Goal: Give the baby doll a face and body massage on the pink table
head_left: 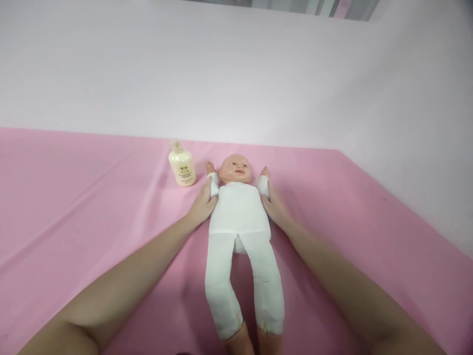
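A baby doll (240,209) with a white cloth body and a bald plastic head lies face up on a pink cloth. Its raised arms stand on either side of the head. My left hand (203,202) is closed around the doll's arm on the left of the picture, with the thumb against the white cloth. On the other side, my right hand (274,202) grips the opposite arm in the same way. Both palms and most of the fingers are hidden behind the doll's arms. The doll's feet run out of the picture at the bottom.
A pale yellow pump bottle (182,166) with dark print stands to the left of the doll's head. The pink cloth (111,197) covers the table, its far edge behind the bottle and doll. Beyond rises a plain white wall (221,74).
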The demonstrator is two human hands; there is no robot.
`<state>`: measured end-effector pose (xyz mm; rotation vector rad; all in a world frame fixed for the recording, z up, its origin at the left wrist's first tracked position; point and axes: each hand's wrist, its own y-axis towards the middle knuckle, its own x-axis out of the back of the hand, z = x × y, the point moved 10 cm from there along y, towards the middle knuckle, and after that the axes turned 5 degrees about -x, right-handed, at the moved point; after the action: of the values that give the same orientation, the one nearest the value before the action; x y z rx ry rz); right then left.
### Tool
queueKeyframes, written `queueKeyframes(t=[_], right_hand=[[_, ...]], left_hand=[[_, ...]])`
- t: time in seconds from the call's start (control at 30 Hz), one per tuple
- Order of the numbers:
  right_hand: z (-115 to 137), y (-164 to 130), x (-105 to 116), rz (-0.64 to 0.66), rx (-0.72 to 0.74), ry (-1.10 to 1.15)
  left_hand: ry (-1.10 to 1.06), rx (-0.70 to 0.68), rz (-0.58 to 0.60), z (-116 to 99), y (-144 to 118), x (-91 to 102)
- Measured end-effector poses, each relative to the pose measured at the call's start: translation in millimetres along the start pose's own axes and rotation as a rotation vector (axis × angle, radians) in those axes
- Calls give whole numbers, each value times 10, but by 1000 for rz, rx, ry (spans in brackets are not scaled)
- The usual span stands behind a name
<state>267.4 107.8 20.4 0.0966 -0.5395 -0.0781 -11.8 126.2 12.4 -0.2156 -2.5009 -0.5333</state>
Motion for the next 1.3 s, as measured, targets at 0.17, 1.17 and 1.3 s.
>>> queueKeyframes(t=[0.17, 1.17, 1.3], right_hand=[[2, -1, 3, -3, 1, 2], [34, -12, 4, 4, -7, 7], [37, -14, 5, 0, -1, 5]], left_hand=[[-27, -28, -9, -11, 4, 2], [-12, -16, 2, -29, -3, 1], [-12, 5, -5, 0, -6, 6]])
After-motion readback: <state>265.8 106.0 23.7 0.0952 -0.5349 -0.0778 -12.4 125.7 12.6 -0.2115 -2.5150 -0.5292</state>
